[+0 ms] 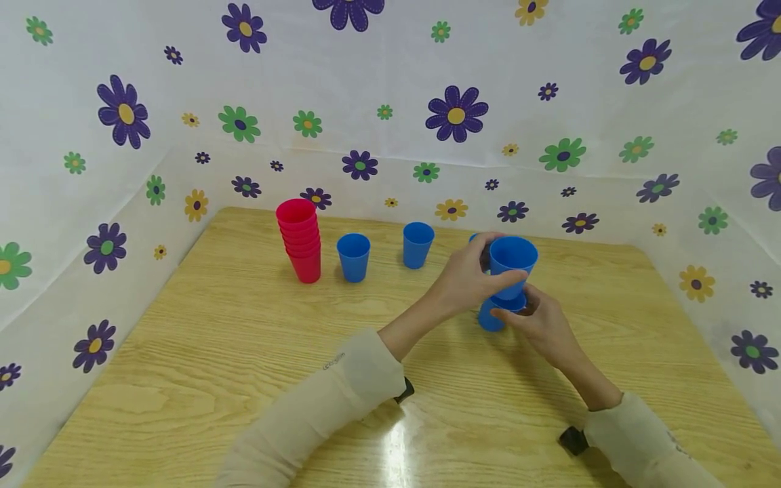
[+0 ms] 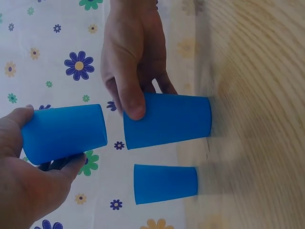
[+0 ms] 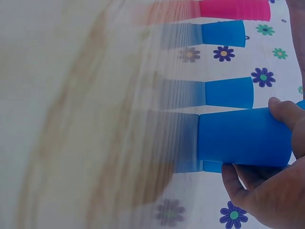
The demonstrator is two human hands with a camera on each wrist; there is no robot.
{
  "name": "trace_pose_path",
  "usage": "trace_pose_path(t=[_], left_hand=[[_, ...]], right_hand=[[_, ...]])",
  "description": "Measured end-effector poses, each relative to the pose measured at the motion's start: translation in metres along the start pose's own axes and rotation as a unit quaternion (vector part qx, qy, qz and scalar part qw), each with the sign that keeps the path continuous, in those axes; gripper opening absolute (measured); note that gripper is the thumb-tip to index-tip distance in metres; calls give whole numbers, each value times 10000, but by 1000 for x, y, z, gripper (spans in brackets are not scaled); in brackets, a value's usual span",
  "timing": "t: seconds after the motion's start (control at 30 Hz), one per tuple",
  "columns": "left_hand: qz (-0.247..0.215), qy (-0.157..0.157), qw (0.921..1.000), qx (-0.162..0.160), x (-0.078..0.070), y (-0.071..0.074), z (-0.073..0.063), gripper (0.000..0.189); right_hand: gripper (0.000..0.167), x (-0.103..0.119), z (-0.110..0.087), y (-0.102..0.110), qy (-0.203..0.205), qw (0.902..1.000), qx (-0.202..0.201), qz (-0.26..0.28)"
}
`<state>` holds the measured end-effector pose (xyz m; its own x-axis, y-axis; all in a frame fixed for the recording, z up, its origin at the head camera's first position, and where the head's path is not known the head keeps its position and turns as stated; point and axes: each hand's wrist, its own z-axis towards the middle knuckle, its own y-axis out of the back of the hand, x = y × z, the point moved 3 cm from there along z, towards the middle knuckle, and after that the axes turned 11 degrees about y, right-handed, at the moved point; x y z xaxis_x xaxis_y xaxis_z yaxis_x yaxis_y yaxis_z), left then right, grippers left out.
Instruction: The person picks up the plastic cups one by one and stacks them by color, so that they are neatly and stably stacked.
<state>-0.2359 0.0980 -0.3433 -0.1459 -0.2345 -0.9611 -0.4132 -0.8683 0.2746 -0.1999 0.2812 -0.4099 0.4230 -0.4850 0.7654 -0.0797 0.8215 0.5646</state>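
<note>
My left hand (image 1: 466, 274) grips a blue cup (image 1: 514, 254) round its side, upright and raised off the table. Just beneath it, a second blue cup (image 1: 491, 318) stands on the table, and my right hand (image 1: 543, 325) holds that one near its rim. The left wrist view shows a gap between the raised cup (image 2: 66, 133) and the standing cup (image 2: 167, 121). Behind my left hand another blue cup (image 1: 472, 237) is mostly hidden in the head view; it shows whole as the lower cup (image 2: 165, 184) in the left wrist view.
Two more blue cups stand apart on the wooden table (image 1: 244, 352), one blue cup (image 1: 417, 245) at the back middle and one blue cup (image 1: 354, 257) further left. Beside the latter is a tall stack of red cups (image 1: 302, 240). A flowered white sheet (image 1: 390, 142) encloses the back and sides.
</note>
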Motion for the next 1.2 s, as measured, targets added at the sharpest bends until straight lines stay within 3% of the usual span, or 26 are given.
trace_pose_path(t=[0.27, 0.6, 1.03, 1.2], left_hand=[[321, 177, 9993, 17, 8, -12, 5, 74], [247, 360, 9989, 159, 19, -19, 7, 75], [513, 308, 9975, 385, 25, -22, 8, 81], [550, 319, 9976, 264, 28, -15, 5, 78]], right_hand=[[68, -2, 0, 0, 93, 9999, 42, -2], [67, -2, 1, 0, 103, 9999, 40, 14], [49, -2, -1, 1, 167, 9998, -89, -22], [48, -1, 1, 1, 197, 9998, -97, -22]])
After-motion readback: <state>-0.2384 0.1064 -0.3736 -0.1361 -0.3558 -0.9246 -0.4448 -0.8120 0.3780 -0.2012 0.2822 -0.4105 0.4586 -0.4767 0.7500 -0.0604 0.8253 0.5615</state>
